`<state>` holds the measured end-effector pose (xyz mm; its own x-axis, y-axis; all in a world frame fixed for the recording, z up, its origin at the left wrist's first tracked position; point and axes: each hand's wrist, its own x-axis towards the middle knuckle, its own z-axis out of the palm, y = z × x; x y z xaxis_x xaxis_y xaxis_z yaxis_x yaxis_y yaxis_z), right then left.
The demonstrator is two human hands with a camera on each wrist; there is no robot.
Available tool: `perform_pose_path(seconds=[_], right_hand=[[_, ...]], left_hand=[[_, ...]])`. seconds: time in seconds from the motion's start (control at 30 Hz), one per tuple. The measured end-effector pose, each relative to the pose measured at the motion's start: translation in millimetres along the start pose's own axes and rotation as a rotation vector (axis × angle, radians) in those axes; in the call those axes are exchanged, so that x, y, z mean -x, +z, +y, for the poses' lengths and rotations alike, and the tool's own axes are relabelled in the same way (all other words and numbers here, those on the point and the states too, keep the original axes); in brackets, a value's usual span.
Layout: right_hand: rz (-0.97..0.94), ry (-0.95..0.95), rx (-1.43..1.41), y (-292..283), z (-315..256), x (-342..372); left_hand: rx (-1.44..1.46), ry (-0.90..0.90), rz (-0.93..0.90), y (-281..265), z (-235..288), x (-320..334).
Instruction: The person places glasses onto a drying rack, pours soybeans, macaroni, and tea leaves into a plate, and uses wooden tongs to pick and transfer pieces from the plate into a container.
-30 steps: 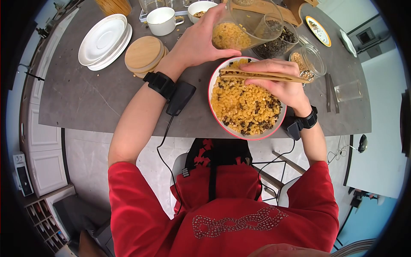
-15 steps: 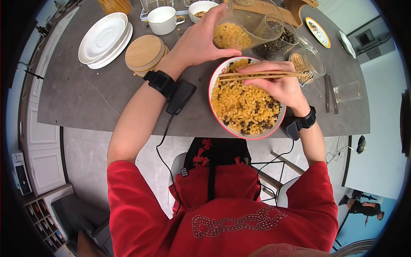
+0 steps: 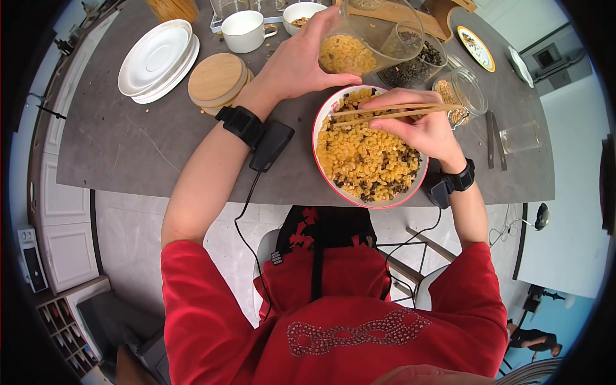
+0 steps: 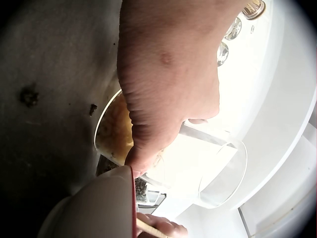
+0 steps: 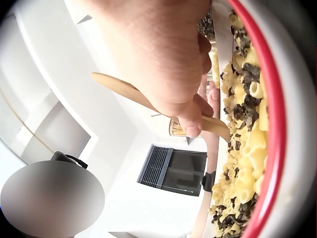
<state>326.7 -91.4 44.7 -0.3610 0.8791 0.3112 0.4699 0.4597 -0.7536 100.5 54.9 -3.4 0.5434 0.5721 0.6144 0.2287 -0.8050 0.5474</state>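
Note:
The left hand (image 3: pixel 307 63) grips a clear glass jar (image 3: pixel 389 33) that lies tilted beyond the bowl, yellow pasta (image 3: pixel 346 54) showing inside it. In the left wrist view, the left thumb presses along the jar close to the bowl's rim. The right hand (image 3: pixel 417 122) pinches wooden tongs (image 3: pixel 385 113) over the red-rimmed bowl (image 3: pixel 314 138), which is full of pasta mixed with dark bits. The right wrist view has the tip of the tongs (image 5: pixel 218 128) at the pasta (image 5: pixel 247 163), the thumb against one arm.
Left of the left forearm are stacked white plates (image 3: pixel 154 58) and round wooden lids (image 3: pixel 215 78). A white cup (image 3: pixel 244 31) stands behind them. A jar of dark bits (image 3: pixel 417 66), an open jar of grains (image 3: pixel 451 96), metal tongs (image 3: pixel 495 140) and a glass (image 3: pixel 521 137) are at the right.
The wooden tongs have changed angle, and their tips stand wider apart than half a second ago. The left hand and the glass jar have stayed in place.

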Motion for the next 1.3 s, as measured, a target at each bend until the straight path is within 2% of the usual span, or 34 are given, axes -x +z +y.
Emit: perform_pose_path(seconds=[0.23, 0.43, 0.53, 0.7, 0.83, 0.9, 0.97, 1.07, 1.13, 1.3], right_hand=[[-0.036, -0.042, -0.011, 3, 2, -2], [-0.027, -0.205, 0.044, 4, 11, -5], [-0.009, -0.186, 0.087, 3, 6, -3], [-0.048, 0.011, 0.021, 2, 0, 0], [-0.038, 0.067, 0.036, -3, 1, 3], [0.057, -0.076, 0.046, -2, -1, 3], [0.098, -0.077, 0.025, -4, 1, 5], [0.060, -0.022, 0.050, -11, 1, 5], [-0.046, -0.116, 0.029, -9, 0, 2], [-0.117, -0.280, 0.057, -1, 4, -3]], left_hand=[[0.006, 0.003, 0.008, 0, 0, -1], [0.000, 0.005, 0.004, 0, 1, -1], [-0.012, 0.018, 0.006, -1, 1, -2], [0.003, 0.039, 0.003, -3, 5, -2], [0.043, 0.055, -0.009, -4, 8, -3], [0.036, 0.070, 0.003, -2, 5, -4], [0.030, 0.089, 0.016, -2, 6, -4], [0.024, 0.070, -0.002, -4, 8, -6], [0.025, 0.051, -0.018, -3, 8, -4], [0.029, 0.080, -0.002, -4, 8, -3]])
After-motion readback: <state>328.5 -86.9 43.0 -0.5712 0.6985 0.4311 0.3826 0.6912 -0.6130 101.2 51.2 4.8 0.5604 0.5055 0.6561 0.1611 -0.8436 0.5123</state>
